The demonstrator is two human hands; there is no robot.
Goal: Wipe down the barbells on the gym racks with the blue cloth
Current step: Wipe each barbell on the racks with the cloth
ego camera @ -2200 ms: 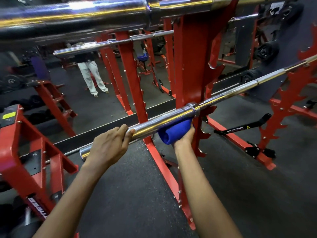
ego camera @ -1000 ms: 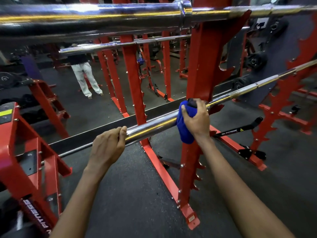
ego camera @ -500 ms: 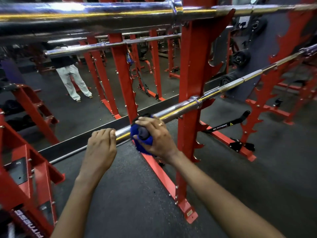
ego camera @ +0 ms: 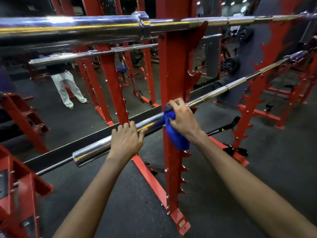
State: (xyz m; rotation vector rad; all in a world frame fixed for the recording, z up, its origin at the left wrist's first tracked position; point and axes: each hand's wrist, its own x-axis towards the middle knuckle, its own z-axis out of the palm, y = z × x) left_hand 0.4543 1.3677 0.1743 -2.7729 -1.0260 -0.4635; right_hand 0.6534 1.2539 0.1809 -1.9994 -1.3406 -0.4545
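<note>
Red steel rack upright (ego camera: 173, 74) smack in the middle. Across its top, fat chrome upper barbell (ego camera: 77, 28); lower down, slanting across its front, lower barbell (ego camera: 94, 151). Just left of the upright, left hand (ego camera: 126, 140) gripping that bar's sleeve, fingers curled over, thumb underneath. Right at the upright, right hand (ego camera: 182, 118) wrapped round bar and blue cloth (ego camera: 178, 140), loose end dangling against the post.

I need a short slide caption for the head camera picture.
The left hand grips the lower barbell while the right hand holds the blue cloth around it.
</note>
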